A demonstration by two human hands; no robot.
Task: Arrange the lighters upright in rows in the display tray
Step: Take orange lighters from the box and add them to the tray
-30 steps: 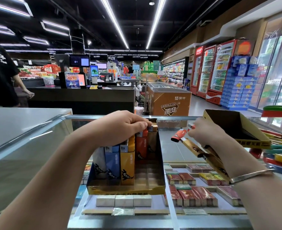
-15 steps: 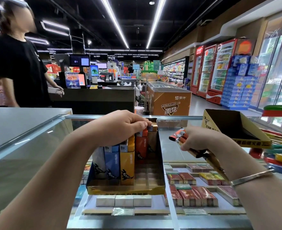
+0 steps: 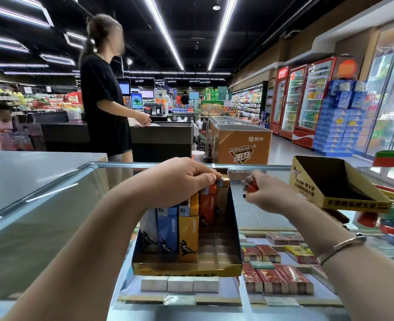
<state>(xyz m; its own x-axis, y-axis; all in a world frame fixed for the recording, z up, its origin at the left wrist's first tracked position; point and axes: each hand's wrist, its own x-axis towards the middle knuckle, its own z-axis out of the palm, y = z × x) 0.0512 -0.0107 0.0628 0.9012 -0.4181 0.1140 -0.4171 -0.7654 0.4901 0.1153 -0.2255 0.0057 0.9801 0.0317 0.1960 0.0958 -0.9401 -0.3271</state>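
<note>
A yellow-rimmed, dark display tray sits on the glass counter in front of me. Upright lighters stand in its left and back part: white, blue, yellow, orange and brown. My left hand rests on top of the back rows, fingertips pressing the orange and brown lighter tops. My right hand hovers just right of the tray, gripping orange lighters whose metal tops point left toward the tray. The front right part of the tray holds nothing.
An open, empty yellow box lies tilted at the right on the glass counter. Cigarette packs lie under the glass. Coloured boxes pile at the far right. A person in black stands beyond the counter.
My right hand has closed around its lighters and turned them toward the tray. My left hand stays on the back rows. The person in black has walked right behind the counter.
</note>
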